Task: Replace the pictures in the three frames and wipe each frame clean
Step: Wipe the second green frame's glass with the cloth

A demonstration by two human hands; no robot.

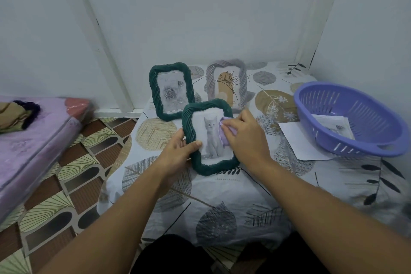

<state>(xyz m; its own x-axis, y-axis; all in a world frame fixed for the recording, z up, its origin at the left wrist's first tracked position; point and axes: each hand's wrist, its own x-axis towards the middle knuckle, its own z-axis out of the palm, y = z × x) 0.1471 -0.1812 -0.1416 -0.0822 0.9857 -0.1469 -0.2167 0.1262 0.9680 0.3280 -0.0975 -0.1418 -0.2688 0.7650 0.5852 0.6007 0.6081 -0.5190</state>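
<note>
Both forearms reach forward from the bottom of the view over a counter (222,196) covered in a leaf-print cloth. Near the middle of the counter, the left hand (178,153) grips the left edge of a dark green frame (209,135), thumb curled over its front, holding it tilted up toward the camera. It shows a picture of a grey kitten (211,138). The right hand (242,135) pinches a small lilac cloth (224,133) and presses it against the right side of the glass, so wiping of this frame looks to be under way. Toward the back edge stand two more frames: another dark green frame (171,91) with a rose picture at the back left, and a grey frame (229,82) with a plant drawing just beside it. Both hold pictures, but whether those are the new ones, or have been wiped, cannot be told. At the right edge sits a purple basket (349,118) with a loose print (335,124) inside, and a white sheet (298,140) lies partly under it. My guess is the job is late-stage, with at least this wipe left to finish.
</note>
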